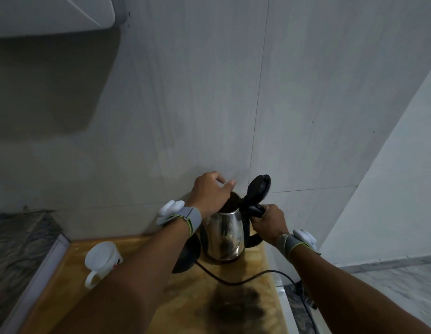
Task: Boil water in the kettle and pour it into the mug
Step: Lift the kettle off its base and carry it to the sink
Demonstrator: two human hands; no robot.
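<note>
A steel kettle (pixel 225 235) stands at the back of the wooden tabletop (pixel 233 280), its black lid (pixel 259 189) flipped up and open. My right hand (pixel 270 221) is closed around the kettle's black handle. My left hand (pixel 210 191) hovers over the kettle's open mouth with its fingers curled. A faint clear shape shows by the fingertips, and I cannot tell what it is. The black kettle base (pixel 188 256) lies just left of the kettle, partly hidden by my left forearm. A white mug (pixel 101 259) stands at the left of the table, empty as far as I can see.
A black power cord (pixel 245 280) runs from the base across the table and off its right edge. A dark scorch mark (pixel 233 307) covers the near middle. A granite counter (pixel 19 242) adjoins on the left. Tiled wall rises directly behind the kettle.
</note>
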